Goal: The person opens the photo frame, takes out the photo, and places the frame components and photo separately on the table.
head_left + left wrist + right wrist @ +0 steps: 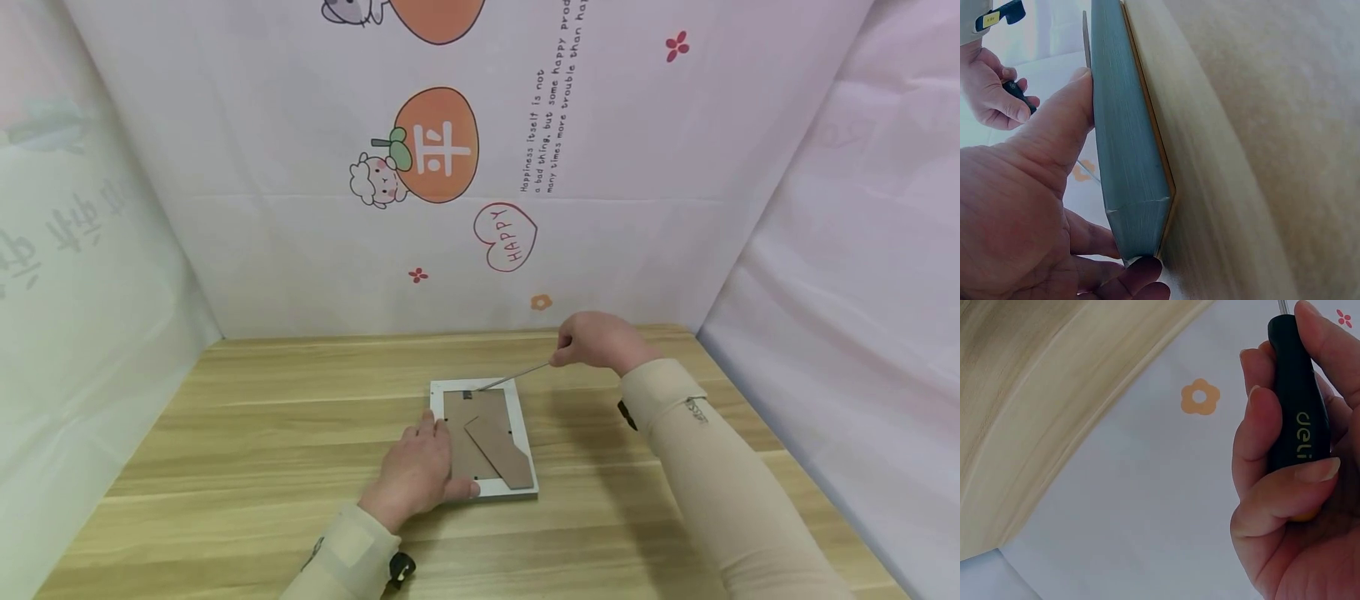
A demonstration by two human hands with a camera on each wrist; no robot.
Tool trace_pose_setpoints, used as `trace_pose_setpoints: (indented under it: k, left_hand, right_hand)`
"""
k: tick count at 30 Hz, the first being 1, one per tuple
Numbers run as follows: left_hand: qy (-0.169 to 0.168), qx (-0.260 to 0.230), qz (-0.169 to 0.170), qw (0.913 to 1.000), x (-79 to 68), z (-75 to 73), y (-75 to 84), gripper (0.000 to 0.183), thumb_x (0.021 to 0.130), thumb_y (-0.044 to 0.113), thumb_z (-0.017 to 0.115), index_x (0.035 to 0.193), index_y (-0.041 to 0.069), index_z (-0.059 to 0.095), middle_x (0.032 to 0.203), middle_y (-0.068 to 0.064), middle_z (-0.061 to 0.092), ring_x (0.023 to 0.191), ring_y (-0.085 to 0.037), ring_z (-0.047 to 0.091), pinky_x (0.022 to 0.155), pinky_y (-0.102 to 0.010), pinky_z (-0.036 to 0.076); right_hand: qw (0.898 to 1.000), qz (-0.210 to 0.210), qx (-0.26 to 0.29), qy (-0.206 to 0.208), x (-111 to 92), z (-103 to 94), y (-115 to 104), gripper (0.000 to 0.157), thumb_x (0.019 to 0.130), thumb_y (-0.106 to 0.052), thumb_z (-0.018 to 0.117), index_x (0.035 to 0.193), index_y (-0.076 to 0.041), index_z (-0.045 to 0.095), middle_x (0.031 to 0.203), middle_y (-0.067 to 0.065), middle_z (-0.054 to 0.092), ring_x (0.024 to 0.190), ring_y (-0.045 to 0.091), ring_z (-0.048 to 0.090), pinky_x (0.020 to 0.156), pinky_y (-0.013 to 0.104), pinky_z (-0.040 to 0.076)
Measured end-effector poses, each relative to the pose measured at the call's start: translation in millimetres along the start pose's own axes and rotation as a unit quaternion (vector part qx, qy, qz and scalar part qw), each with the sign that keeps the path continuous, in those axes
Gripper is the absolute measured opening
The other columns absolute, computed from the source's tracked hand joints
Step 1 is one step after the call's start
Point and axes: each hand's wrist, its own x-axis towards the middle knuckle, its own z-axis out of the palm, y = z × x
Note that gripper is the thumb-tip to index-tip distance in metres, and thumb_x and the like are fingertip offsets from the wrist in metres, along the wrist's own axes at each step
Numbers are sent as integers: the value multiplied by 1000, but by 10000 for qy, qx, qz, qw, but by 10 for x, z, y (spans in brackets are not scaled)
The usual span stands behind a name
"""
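Note:
A white-edged picture frame [534, 467] lies back side up on the table, its brown backing board [491, 408] and angled easel leg [501, 450] showing. My left hand [416, 471] grips the frame's near left corner, thumb on the near edge and fingers along the left side; the left wrist view shows the frame's bluish side edge [1132, 137] beside the thumb. My right hand [600, 340] holds a screwdriver [1300, 412] by its dark green "deli" handle. The thin metal shaft [517, 377] slants down to the backing's far edge, its tip near a small dark tab [467, 395].
Small black turn tabs [510, 432] sit around the backing's border. The wood-grain table [300, 425] is bounded by a printed white cloth [322, 275] at the back and white cloth at both sides. Each wrist wears a small black strap piece [402, 568].

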Motion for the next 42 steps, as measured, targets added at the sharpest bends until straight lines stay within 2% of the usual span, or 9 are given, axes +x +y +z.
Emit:
trace_pose_setpoints:
  k: [6, 13, 17, 22, 27, 31, 42]
  left_hand:
    - [63, 31, -33, 10000, 5, -3, 9, 117, 77, 73, 78, 151, -11, 44, 160, -36, 35, 133, -49, 52, 99, -56, 55]
    - [33, 120, -58, 9999, 8, -2, 21, 118, 77, 74, 77, 152, -10, 43, 161, -35, 35, 133, -47, 53, 97, -54, 56]
    - [47, 97, -60, 9999, 8, -13, 25, 117, 77, 73, 78, 151, -11, 44, 160, -35, 35, 133, -47, 53, 97, -55, 56]
    - [71, 63, -61, 9999, -8, -13, 17, 117, 77, 73, 78, 150, -11, 44, 160, -36, 35, 133, -48, 52, 98, -56, 55]
    - [101, 38, 6, 9999, -22, -17, 18, 117, 76, 73, 79, 150, -12, 45, 159, -36, 36, 133, -49, 52, 101, -57, 54]
    - [82, 54, 13, 10000, -35, -16, 21, 116, 77, 72, 79, 149, -12, 45, 159, -36, 37, 133, -48, 53, 101, -56, 54]
    - [56, 132, 71, 9999, -49, -18, 16, 114, 79, 72, 77, 150, -12, 44, 160, -35, 36, 134, -48, 52, 103, -54, 53]
  right_hand:
    - [9999, 68, 127, 90, -72, 32, -31, 20, 96, -37, 74, 89, -18, 73, 86, -3, 66, 79, 17, 55, 69, 34, 46]
    - [9960, -63, -92, 887, -288, 210, -54, 16, 93, -38, 76, 86, -24, 73, 75, -9, 65, 67, 12, 56, 56, 31, 43]
    - [9931, -26, -201, 1155, -381, 262, -61, 15, 92, -38, 76, 86, -25, 73, 75, -10, 65, 67, 11, 57, 56, 30, 43]
    - [9913, 19, -270, 1287, -460, 342, -79, 15, 91, -40, 76, 90, -25, 74, 77, -13, 67, 67, 9, 59, 55, 30, 45]
    - [9914, 55, -55, 1307, -483, 419, -102, 16, 93, -40, 75, 95, -24, 74, 83, -12, 70, 69, 8, 60, 56, 30, 47]
    - [9905, 62, 28, 1374, -473, 465, -108, 14, 93, -38, 74, 94, -24, 74, 84, -11, 71, 70, 8, 60, 56, 31, 47]
    - [9893, 132, -72, 1452, -498, 460, -115, 16, 92, -39, 74, 93, -23, 71, 84, -10, 71, 68, 10, 60, 54, 32, 45]
